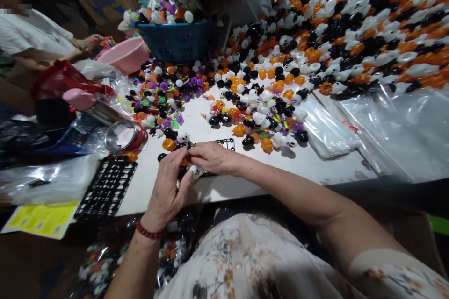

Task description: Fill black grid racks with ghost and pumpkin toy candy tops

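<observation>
My left hand (168,182), with a red bead bracelet at its wrist, curls around small pieces near the table's front edge. My right hand (212,157) meets it there, fingers bent down over the same pieces. A white skull-like piece (195,171) shows between the hands, partly covered. Just behind them lie an orange pumpkin piece (169,144) and a white ghost-like piece (183,137). A black plastic grid (229,143) sticks out from under my right hand. What exactly the fingertips hold is hidden.
Piles of orange, black and white pieces (336,32) cover the back right. Clear plastic bags (329,131) lie at right. A blue basket (175,39), pink basin (126,55), metal can (121,136) and black grids (107,187) are at left. Another person (35,37) works at far left.
</observation>
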`<state>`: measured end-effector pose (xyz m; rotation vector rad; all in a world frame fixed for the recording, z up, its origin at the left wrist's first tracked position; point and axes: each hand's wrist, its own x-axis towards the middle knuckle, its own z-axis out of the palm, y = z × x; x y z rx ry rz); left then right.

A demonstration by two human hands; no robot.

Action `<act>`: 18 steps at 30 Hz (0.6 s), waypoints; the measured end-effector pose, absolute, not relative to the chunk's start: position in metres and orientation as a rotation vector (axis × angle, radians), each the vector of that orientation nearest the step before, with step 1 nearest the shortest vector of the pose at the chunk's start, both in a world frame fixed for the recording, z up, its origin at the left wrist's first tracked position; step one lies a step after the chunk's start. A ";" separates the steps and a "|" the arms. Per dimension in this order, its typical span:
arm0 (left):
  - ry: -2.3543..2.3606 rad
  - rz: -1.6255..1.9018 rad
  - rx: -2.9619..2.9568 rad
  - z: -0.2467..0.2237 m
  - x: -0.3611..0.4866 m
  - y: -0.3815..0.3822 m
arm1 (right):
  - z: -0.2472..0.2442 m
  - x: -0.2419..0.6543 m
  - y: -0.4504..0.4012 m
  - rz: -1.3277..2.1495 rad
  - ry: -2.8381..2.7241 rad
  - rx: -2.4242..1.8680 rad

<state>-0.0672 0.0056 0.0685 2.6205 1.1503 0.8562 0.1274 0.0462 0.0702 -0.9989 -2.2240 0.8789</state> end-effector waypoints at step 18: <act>1.191 0.824 2.757 0.057 -0.066 0.007 | 0.071 0.120 0.053 1.114 -2.112 -1.097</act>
